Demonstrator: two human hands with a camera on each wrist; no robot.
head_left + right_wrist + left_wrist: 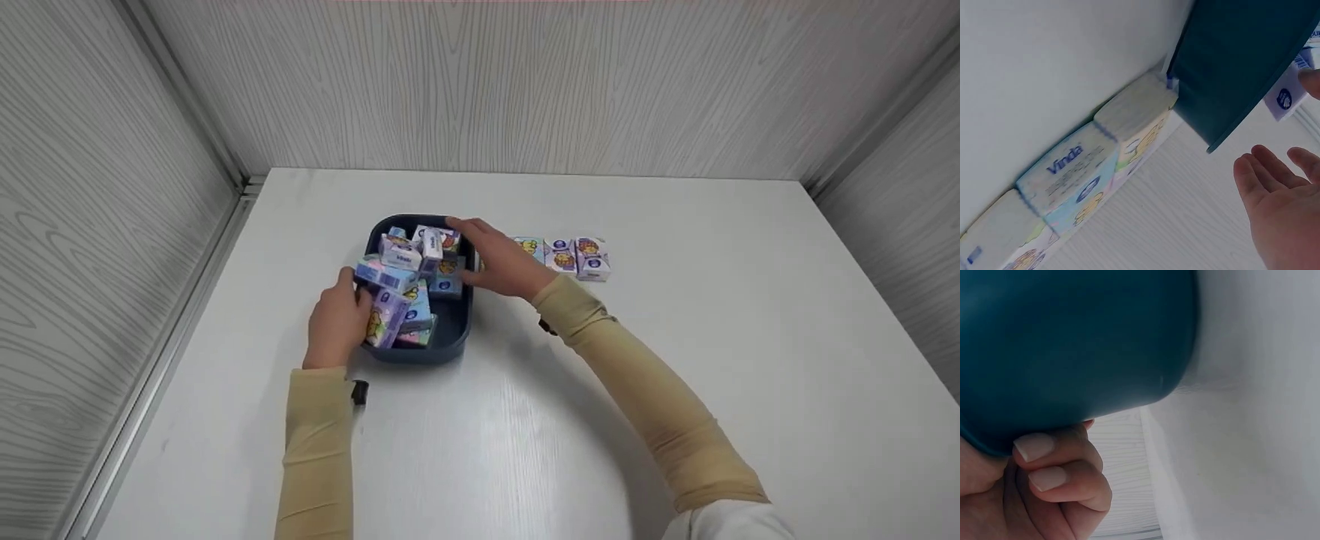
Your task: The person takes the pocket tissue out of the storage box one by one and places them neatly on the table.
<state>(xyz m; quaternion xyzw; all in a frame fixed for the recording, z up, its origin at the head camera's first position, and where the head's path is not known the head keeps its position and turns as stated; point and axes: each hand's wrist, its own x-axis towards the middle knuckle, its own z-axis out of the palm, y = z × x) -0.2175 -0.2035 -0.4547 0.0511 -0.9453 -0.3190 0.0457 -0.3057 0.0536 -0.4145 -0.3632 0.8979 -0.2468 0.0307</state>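
Plainly, white table [675, 390]: pale and flat beneath everything I watch; it looks smooth, so I expect things on it to slide under a light push.
Dark blue bin [416, 356]: on the table, left of its middle, between the two hands. I judge its walls stiff and slick, its load light for the bulk; I would hold it by the rim on opposite sides.
Jumbled packs [386, 275]: heaped in the bin, tilted over one another. They look soft and light, the wrap probably slippery, so a hard squeeze could dent them.
Row of packs [560, 259]: on the table right of the bin, lined up side by side, partly hidden from my head camera.
Right hand [508, 261]: apart from the left, fingers extended at the bin's right rim, clamped on nothing I can make out; whether the thumb touches, I cannot tell.
Left hand [335, 321]: fingers curled against the bin's outer wall, gripping it near the rim.
Purple pack [388, 316]: leaning in the bin just beside the left hand; I would pinch it gently across its narrow sides.
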